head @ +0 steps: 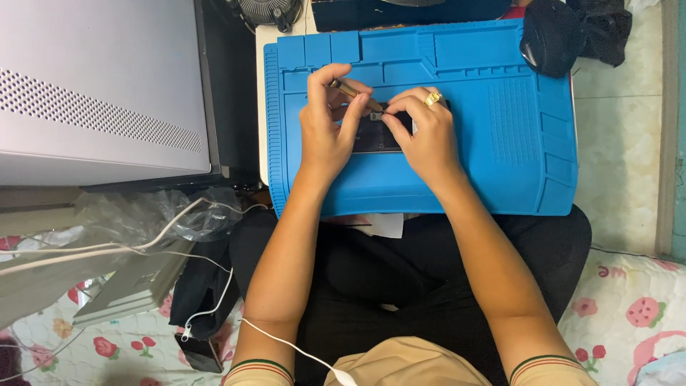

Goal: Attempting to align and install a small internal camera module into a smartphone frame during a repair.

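Head view | left hand [325, 132] grips screwdriver [355, 93] | right hand [423, 132] pinches small part, mostly hiding phone [375, 136]

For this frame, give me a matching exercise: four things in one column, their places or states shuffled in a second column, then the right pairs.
Things:
1. left hand
2. right hand
3. blue mat
4. grey computer case

Places or states:
A. off to the left, perforated side
B. wears a gold ring
C. grips a slim tool
D. lies under the small dark device

Pairs: 1-C, 2-B, 3-D, 4-A
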